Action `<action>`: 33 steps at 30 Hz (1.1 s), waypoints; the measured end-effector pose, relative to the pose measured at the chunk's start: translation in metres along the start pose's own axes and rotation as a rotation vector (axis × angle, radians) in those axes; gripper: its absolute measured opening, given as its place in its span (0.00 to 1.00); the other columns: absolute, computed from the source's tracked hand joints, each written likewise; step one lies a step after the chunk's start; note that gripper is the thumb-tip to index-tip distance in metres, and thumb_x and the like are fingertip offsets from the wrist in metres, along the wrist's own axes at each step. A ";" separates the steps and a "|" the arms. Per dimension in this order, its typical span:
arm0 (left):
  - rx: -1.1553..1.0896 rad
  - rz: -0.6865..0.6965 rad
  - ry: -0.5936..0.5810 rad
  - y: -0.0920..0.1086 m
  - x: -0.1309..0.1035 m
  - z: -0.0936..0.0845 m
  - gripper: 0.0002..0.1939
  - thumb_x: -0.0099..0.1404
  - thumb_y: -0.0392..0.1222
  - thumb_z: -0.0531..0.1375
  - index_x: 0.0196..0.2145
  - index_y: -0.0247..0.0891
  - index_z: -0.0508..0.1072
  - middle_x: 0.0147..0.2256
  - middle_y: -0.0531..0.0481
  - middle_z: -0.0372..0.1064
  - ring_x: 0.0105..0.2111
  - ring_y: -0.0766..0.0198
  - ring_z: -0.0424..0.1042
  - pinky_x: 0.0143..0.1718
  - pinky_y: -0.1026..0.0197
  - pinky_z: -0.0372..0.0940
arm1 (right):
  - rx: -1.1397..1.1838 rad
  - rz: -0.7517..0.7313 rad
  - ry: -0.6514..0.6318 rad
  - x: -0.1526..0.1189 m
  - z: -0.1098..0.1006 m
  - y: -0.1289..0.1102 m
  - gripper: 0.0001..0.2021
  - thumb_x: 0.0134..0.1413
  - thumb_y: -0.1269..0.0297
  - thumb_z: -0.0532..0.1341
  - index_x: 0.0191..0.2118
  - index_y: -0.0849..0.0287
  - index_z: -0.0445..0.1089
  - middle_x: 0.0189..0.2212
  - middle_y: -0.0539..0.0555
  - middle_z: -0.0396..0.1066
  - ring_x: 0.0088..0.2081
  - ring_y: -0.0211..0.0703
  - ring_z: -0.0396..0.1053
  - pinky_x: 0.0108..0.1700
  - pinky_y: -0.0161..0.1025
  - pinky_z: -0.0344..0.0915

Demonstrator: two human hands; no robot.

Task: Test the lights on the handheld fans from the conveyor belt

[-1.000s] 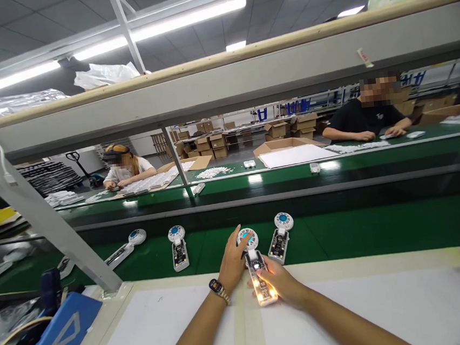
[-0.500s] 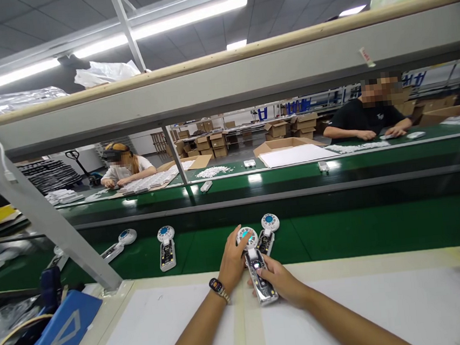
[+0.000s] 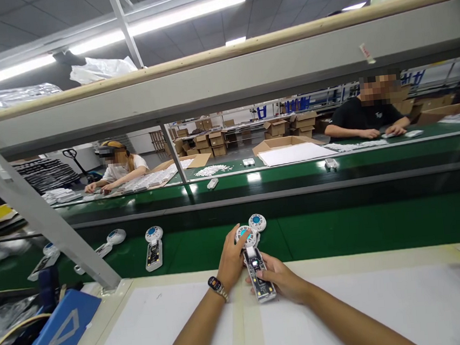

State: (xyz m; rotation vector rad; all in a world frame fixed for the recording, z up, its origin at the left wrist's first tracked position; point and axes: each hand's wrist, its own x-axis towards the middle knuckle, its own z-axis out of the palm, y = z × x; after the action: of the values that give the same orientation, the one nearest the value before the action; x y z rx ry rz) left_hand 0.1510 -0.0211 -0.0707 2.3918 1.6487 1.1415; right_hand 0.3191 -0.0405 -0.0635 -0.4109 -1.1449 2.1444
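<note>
Over the front edge of the green belt I hold a white handheld fan point(image 3: 260, 278), its handle uncovered so a dark circuit board with a small lit spot shows. My left hand point(image 3: 232, 256), wearing a watch, grips its round head, fingers over the blue centre. My right hand point(image 3: 283, 278) is wrapped round the handle with the thumb on the board. Just behind the held one lies a second fan point(image 3: 257, 222), its handle mostly hidden. Another open-handled fan point(image 3: 154, 248) lies farther left on the belt.
More fans point(image 3: 116, 237) lie on the green conveyor belt point(image 3: 341, 232) toward the left. A slanted metal post point(image 3: 56, 227) and a blue holder point(image 3: 54, 336) stand at left. White sheets point(image 3: 349, 313) cover the bench. Two people work across the far belt.
Fans on the near belt have shifted left, one passing behind the held fan. Small parts on the far belt moved right. My hands keep their hold almost in place.
</note>
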 end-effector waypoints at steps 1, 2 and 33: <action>0.001 -0.001 -0.001 0.000 0.000 0.000 0.28 0.60 0.28 0.51 0.56 0.47 0.57 0.60 0.47 0.45 0.58 0.55 0.49 0.55 0.49 0.53 | 0.008 0.003 -0.003 0.000 -0.001 0.000 0.26 0.38 0.61 0.69 0.45 0.57 0.62 0.44 0.56 0.64 0.41 0.49 0.69 0.40 0.48 0.67; 0.004 -0.002 -0.003 0.001 0.000 -0.001 0.28 0.60 0.28 0.51 0.56 0.47 0.57 0.60 0.47 0.45 0.58 0.55 0.49 0.56 0.49 0.53 | 0.014 0.005 -0.001 -0.001 -0.001 0.000 0.25 0.39 0.62 0.68 0.45 0.57 0.62 0.44 0.56 0.64 0.41 0.49 0.69 0.40 0.48 0.67; 0.075 0.029 -0.002 -0.001 0.000 0.001 0.32 0.57 0.25 0.50 0.57 0.49 0.56 0.60 0.47 0.45 0.60 0.53 0.47 0.55 0.46 0.54 | -0.018 0.015 0.053 0.000 -0.001 0.001 0.24 0.37 0.64 0.67 0.44 0.57 0.61 0.38 0.54 0.67 0.38 0.48 0.70 0.37 0.46 0.68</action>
State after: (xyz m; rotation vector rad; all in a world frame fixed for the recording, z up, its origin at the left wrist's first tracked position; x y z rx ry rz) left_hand 0.1513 -0.0202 -0.0717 2.4679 1.6915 1.0997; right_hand 0.3190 -0.0401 -0.0647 -0.4835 -1.1355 2.1248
